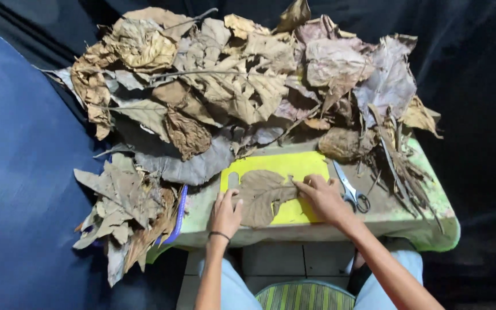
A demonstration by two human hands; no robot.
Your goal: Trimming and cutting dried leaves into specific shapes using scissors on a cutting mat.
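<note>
1. Nearest us, our knees in pale blue trousers frame a striped green cushion below the table edge.
2. Our left hand, a dark band at the wrist, lies flat with fingers spread, pressing the lower left of a dry brown leaf.
3. Our right hand rests open on the leaf's right edge, fingertips down, gripping nothing.
4. That leaf sits on a yellow cutting board atop the small green table.
5. Just right of the board lie scissors, untouched.
6. Left, more leaves fill a blue-rimmed tray.
7. Beyond, a big heap of dried leaves crowds the table's far side.
</note>
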